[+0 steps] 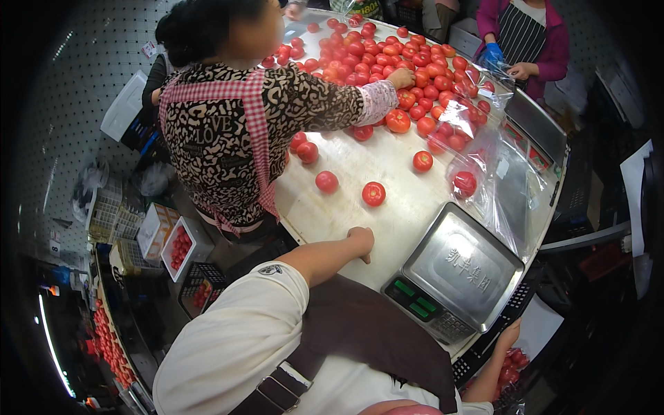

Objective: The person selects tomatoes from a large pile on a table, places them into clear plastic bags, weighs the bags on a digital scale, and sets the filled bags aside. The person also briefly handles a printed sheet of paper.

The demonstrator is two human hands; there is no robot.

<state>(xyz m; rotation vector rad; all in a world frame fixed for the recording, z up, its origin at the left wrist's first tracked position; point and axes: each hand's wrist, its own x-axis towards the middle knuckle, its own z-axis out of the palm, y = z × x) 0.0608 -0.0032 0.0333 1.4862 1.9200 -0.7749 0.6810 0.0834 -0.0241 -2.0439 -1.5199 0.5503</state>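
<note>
My left hand (360, 244) rests at the near part of the white tabletop (332, 218), its fingers curled in and nothing seen in them. A single tomato (373, 194) lies a little beyond it. To its right sits a digital scale (464, 264) with a bare steel pan bearing writing and a lit green display. My right hand (509, 334) is low beside the table's right edge, at a white sheet or panel (537, 324). Tomatoes in clear plastic (511, 371) are just below that hand. Its fingers are partly hidden, so I cannot tell whether it grips anything.
A co-worker in a checked apron (254, 119) reaches over the tomato pile (384, 57) from the left. Another person (524, 46), with one blue glove, stands at the far right. Clear plastic bags (498, 181) lie along the right edge. Tomato crates (181, 246) stand at left.
</note>
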